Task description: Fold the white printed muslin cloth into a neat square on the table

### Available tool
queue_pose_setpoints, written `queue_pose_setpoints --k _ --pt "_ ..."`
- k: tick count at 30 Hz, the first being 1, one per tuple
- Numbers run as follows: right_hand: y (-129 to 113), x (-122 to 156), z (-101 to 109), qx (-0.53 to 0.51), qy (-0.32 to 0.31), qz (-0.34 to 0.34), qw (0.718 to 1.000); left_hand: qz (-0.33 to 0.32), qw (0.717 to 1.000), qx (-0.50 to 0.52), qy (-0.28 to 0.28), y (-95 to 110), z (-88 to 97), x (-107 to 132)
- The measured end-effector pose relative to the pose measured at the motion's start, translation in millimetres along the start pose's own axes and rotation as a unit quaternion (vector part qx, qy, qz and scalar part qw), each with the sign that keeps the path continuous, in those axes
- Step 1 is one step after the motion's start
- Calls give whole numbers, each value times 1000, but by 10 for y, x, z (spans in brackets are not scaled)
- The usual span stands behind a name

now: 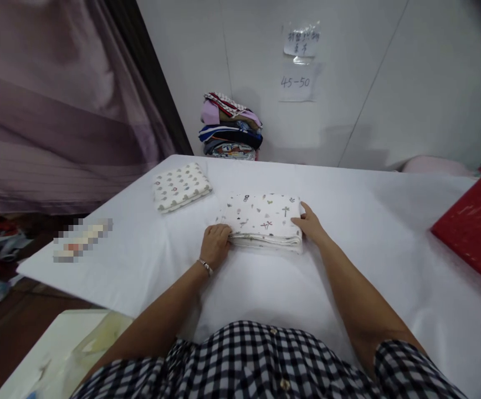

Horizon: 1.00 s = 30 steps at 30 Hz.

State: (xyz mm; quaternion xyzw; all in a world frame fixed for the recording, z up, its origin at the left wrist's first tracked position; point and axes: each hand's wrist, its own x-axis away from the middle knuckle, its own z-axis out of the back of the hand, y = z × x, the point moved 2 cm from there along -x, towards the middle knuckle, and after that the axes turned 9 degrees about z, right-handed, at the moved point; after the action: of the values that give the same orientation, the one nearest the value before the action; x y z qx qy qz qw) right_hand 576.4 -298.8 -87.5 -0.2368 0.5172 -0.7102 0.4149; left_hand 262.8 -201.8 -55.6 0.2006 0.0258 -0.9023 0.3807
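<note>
A white cloth printed with small palm trees and animals lies folded into a thick rectangle on the white-covered table. My left hand, with a bracelet at the wrist, grips its near left corner, fingers curled over the edge. At the right edge, my right hand holds the cloth between thumb and fingers; some fingertips are hidden beside the layers. Several folded layers show along the near side. A second folded cloth, white with a grey-green repeated print, rests farther off to the left, apart from both hands.
Against the wall stands a stack of folded fabrics. A red box-like object sits at the right edge. A blurred-out item lies on the table's left side. Lower left, a white surface carries a clear plastic bag. A mauve curtain hangs left.
</note>
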Motion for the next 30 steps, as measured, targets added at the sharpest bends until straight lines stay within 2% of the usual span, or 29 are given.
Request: queue_pose_setpoints --k 3,5,7,9,11,14,16,18,21,24,27,30 --pt "-43 -37 91 -68 65 35 995 -4 1000 10 19 10 -42 -143" --pt "-49 -49 190 -77 88 51 992 -2 999 22 28 49 -109 -245" --pt "0 -44 266 -59 67 23 996 6 999 35 16 92 -198 -330" --pt "76 -29 310 -21 17 -26 999 17 999 46 -6 117 -273 -383" --pt "113 -19 346 53 -1 -34 998 27 998 60 -22 116 -305 -396" --pt "13 -24 404 192 69 44 978 42 994 93 -41 104 -263 -356" --pt "-124 -14 412 208 98 106 968 54 991 118 -46 123 -197 -322" --pt "-263 23 383 143 62 141 978 49 989 135 -32 184 -127 -310" --pt "-429 152 313 73 -34 139 987 9 989 149 -8 340 -69 -363" --pt "-528 334 267 134 -73 154 976 -35 987 154 -21 513 -115 -474" --pt "-559 496 220 234 -108 183 949 -74 985 138 -72 646 -223 -577" --pt "-551 589 163 322 -126 195 918 -84 982 113 -129 705 -300 -649"
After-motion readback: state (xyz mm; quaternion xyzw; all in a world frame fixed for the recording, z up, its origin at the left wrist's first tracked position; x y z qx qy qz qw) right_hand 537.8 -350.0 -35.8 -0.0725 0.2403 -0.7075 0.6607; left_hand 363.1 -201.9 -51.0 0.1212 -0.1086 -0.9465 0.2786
